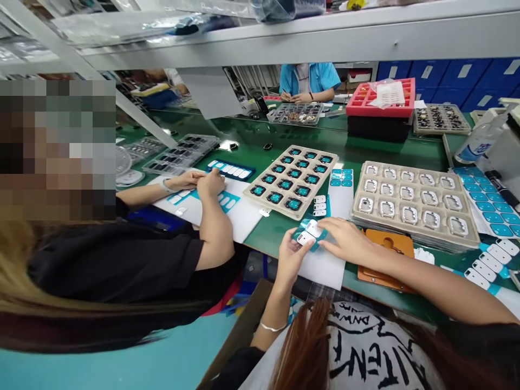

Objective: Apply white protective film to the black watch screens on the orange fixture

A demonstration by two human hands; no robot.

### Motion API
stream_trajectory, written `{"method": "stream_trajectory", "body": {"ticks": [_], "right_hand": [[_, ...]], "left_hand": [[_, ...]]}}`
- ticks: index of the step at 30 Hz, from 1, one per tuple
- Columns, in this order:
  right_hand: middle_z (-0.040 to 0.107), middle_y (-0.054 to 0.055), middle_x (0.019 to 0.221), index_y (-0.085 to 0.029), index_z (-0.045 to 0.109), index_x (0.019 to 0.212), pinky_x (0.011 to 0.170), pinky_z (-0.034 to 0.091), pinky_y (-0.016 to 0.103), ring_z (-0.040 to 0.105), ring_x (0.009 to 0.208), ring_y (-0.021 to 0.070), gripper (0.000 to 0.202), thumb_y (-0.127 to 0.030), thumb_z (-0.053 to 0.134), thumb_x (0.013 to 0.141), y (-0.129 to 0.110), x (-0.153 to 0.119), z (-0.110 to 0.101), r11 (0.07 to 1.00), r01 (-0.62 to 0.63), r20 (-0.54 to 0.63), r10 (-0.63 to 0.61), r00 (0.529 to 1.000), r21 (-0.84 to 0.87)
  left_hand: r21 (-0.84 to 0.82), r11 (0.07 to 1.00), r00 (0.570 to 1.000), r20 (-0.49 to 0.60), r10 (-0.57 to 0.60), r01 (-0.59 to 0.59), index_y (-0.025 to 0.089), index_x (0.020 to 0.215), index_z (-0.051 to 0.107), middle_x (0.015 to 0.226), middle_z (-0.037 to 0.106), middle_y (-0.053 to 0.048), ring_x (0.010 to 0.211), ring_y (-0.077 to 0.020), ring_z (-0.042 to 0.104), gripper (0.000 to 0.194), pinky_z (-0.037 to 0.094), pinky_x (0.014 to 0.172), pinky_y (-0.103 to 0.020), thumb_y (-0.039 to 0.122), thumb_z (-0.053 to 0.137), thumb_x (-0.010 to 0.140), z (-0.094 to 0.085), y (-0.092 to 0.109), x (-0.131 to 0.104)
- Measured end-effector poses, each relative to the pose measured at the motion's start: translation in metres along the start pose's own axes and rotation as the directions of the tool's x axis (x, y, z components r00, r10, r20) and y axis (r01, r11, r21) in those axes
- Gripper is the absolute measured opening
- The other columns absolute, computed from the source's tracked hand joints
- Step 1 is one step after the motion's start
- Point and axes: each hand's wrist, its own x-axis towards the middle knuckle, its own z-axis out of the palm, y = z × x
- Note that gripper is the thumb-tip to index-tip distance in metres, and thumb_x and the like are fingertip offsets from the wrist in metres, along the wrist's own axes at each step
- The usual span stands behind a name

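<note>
My left hand pinches a small teal backing sheet with white rounded stickers on it, above the table's front edge. At the sheet's right side is my right hand, its thumb and fingertips closed on the edge and the upper sticker. What lies between those fingertips is too small to make out. Just behind my hands, more white stickers on a teal strip lie on the green table. A beige tray holding dark frames with teal film stands beyond them.
Right of my hands are an orange fixture and a stack of beige trays with silvery frames. Teal sheets and a bottle lie farther right. A co-worker's hands work at left. A shelf beam crosses overhead.
</note>
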Motion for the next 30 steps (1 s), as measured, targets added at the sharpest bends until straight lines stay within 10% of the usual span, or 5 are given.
{"method": "stream_trajectory", "body": {"ticks": [13, 21, 26, 30], "right_hand": [[0.077, 0.005, 0.099, -0.020, 0.068, 0.111, 0.081, 0.058, 0.034, 0.074, 0.088, 0.0205, 0.032, -0.018, 0.074, 0.080, 0.015, 0.008, 0.014, 0.985, -0.071, -0.023, 0.075, 0.997, 0.158], [0.078, 0.002, 0.086, -0.022, 0.073, 0.091, 0.077, 0.060, 0.033, 0.075, 0.079, 0.0192, 0.015, -0.012, 0.069, 0.081, 0.025, 0.009, -0.008, 0.962, -0.142, -0.140, 0.178, 0.974, 0.235], [0.079, 0.006, 0.089, -0.024, 0.074, 0.092, 0.071, 0.062, 0.040, 0.076, 0.079, 0.0264, 0.014, -0.030, 0.061, 0.088, 0.017, -0.031, -0.036, 0.981, -0.038, -0.256, 0.087, 0.963, 0.189], [0.080, 0.004, 0.095, -0.032, 0.078, 0.090, 0.066, 0.065, 0.037, 0.077, 0.085, 0.0315, 0.031, -0.058, 0.065, 0.080, 0.059, -0.079, -0.047, 0.978, -0.189, -0.341, 0.208, 0.917, 0.089]], "left_hand": [[-0.030, 0.999, 0.986, 0.166, 0.033, -0.028, 0.019, 0.101, 0.060, 0.089, 0.072, -0.005, 0.087, -0.0207, 0.070, 0.048, 0.056, 0.085, -0.033, 0.035, 0.087, 0.065, 0.006, 0.003, -0.007], [0.167, 0.986, 0.983, 0.182, 0.001, -0.032, 0.019, 0.108, 0.056, 0.095, 0.070, -0.007, 0.085, -0.0199, 0.069, 0.049, 0.056, 0.077, -0.031, 0.039, 0.080, 0.071, -0.020, -0.012, -0.006], [0.455, 0.883, 0.992, 0.105, 0.073, -0.113, 0.021, 0.123, 0.053, 0.116, 0.066, -0.012, 0.088, -0.0230, 0.067, 0.056, 0.055, 0.079, -0.038, 0.036, 0.074, 0.074, -0.042, -0.004, -0.009], [0.660, 0.743, 0.981, -0.046, 0.189, -0.112, 0.022, 0.120, 0.063, 0.129, 0.062, -0.014, 0.120, -0.0357, 0.055, 0.056, 0.043, 0.103, -0.050, 0.031, 0.081, 0.067, -0.040, 0.020, -0.013]]}}
